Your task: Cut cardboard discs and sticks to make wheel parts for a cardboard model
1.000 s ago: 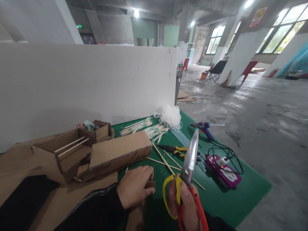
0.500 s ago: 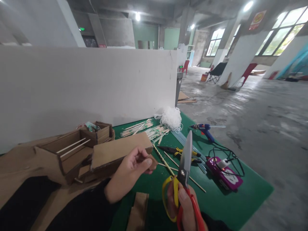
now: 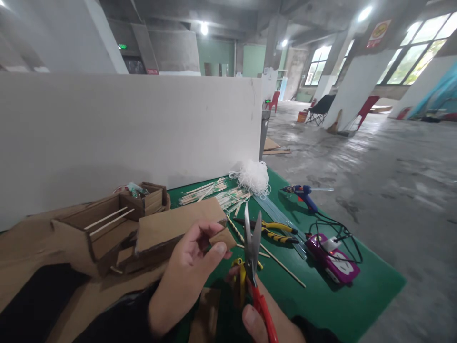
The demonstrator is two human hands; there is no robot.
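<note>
Between the thumb and fingers of my left hand is a small cardboard piece. My right hand grips scissors with one yellow and one red handle. Their blades point up and stand slightly apart, just right of the cardboard piece and not touching it. Behind my left hand lies a closed cardboard box. A cardboard strip rests on the green table below my hands. Yellow-and-black pliers lie beyond the scissors, near a thin wooden stick.
An open cardboard box with two sticks across it stands at left. Farther back are bundled wooden sticks and white cord. To the right lie clear glue sticks, a blue glue gun and a purple power bank with a black cable.
My right hand has brought the scissors left, closer to the cardboard piece, and their blades have parted. My left hand has turned the piece so more of it shows.
</note>
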